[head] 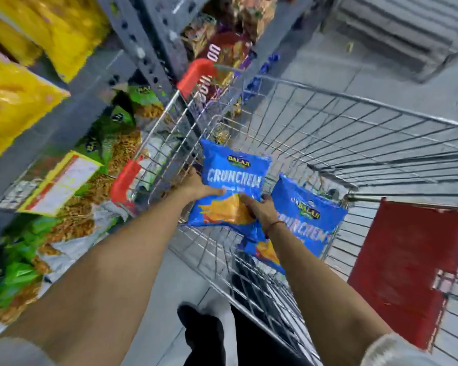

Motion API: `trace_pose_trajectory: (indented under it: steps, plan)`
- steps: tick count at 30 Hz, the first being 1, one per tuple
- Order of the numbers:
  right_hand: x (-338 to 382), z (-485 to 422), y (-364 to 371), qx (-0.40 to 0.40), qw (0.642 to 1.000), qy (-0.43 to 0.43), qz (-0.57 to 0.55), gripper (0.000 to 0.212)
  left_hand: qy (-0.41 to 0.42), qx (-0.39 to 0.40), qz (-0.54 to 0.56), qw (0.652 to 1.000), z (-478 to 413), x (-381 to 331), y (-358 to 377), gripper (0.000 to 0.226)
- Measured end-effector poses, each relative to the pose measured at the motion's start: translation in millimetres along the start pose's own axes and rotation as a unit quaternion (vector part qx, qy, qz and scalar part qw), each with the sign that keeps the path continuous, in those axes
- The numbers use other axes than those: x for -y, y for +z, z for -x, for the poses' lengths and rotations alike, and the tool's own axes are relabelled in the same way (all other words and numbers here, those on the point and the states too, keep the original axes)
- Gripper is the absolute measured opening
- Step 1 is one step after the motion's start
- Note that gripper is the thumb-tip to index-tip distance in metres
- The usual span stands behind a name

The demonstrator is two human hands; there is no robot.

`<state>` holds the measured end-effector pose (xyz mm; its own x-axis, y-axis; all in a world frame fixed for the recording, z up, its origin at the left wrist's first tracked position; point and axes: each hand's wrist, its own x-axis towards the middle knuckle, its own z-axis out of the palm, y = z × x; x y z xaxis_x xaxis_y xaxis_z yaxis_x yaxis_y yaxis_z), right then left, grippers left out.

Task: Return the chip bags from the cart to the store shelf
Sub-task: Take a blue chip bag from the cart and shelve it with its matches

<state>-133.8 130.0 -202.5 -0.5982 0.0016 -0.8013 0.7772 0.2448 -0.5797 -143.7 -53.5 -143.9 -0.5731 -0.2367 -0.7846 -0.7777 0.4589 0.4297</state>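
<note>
A blue chip bag (233,175) is held above the wire cart (354,133) near its left side. My left hand (196,184) grips the bag's left edge and my right hand (259,210) grips its lower right corner. A second blue chip bag (307,215) leans inside the cart just to the right, partly hidden behind my right wrist. The grey store shelf (72,107) stands to the left, filled with yellow bags (16,101) above and green bags (111,143) below.
A red flap (407,260) hangs at the cart's near right end. Red corner bumpers (124,180) on the cart sit close to the shelf. A yellow price tag (61,183) hangs on the shelf edge. Grey floor (156,299) lies between shelf and cart.
</note>
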Motion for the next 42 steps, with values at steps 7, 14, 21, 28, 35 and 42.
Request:
trace_pose_trajectory:
  steps: [7,14,21,28,35,42]
  plan:
    - [7.7,-16.6,-6.1,0.054,0.997,0.020,-0.044,0.058,-0.059,0.109,0.071,0.990,-16.3,14.1,11.3,0.084]
    - [20.1,14.5,-38.4,0.131,0.990,-0.011,-0.048,0.048,-0.005,0.113,0.089,0.990,15.4,-1.9,6.3,0.066]
    - [74.6,70.7,-71.5,0.078,0.984,-0.151,-0.047,0.050,0.121,0.049,0.134,0.982,80.4,-41.5,-12.8,0.052]
    - [172.7,162.8,-96.9,0.085,0.926,-0.341,-0.139,0.025,0.271,-0.052,0.191,0.942,175.4,-114.6,-68.8,0.051]
    - [262.8,287.9,-89.6,0.106,0.842,-0.497,-0.181,0.028,0.415,-0.144,0.187,0.878,298.9,-153.4,-152.6,0.069]
    - [332.7,409.5,-44.3,0.169,0.754,-0.609,-0.177,0.027,0.491,-0.276,0.198,0.802,428.6,-138.8,-234.7,0.070]
